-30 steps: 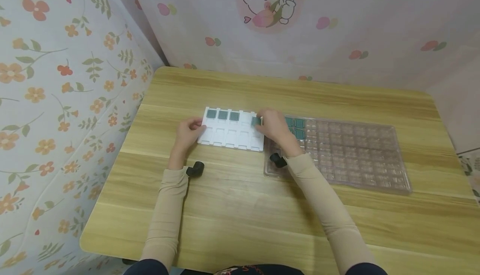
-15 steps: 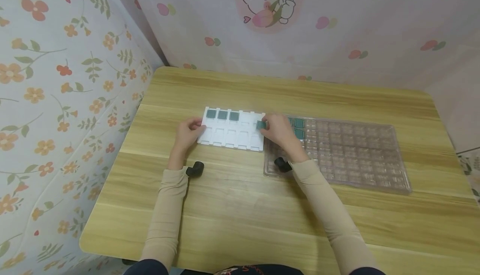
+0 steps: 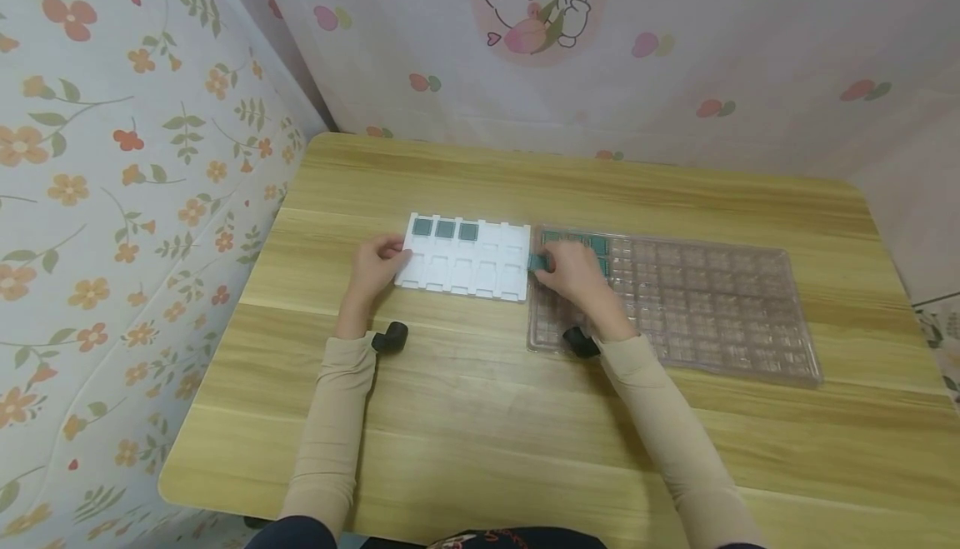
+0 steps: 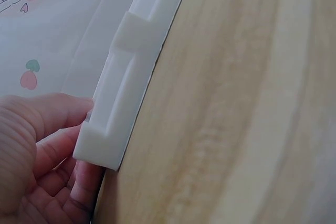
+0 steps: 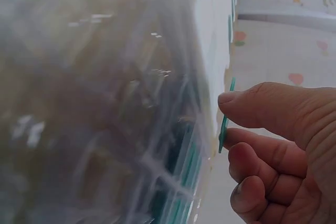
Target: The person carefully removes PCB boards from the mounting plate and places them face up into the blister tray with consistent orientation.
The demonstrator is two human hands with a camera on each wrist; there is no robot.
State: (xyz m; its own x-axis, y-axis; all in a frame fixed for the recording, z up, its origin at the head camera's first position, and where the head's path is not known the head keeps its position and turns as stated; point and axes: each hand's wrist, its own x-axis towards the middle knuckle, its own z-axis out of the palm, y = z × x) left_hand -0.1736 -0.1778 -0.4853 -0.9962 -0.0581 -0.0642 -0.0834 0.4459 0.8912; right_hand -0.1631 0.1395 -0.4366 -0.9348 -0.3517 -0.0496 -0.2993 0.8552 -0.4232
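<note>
The right hand is pinching a thin green square chip by its edges between thumb and forefinger, holding it just above the seam where the clear plastic tray is meeting the white foam holder. Because only the rim is being gripped, the chip is at risk of tilting or slipping out and dropping into the gap under the fingers. To the left of this grip, the left hand is grasping the holder's corner; if it is loosening, the holder could be sliding on the wooden table. Beyond the grip, three green chips are sitting in the far row, and a careless brush could be knocking them out of their pockets.
</note>
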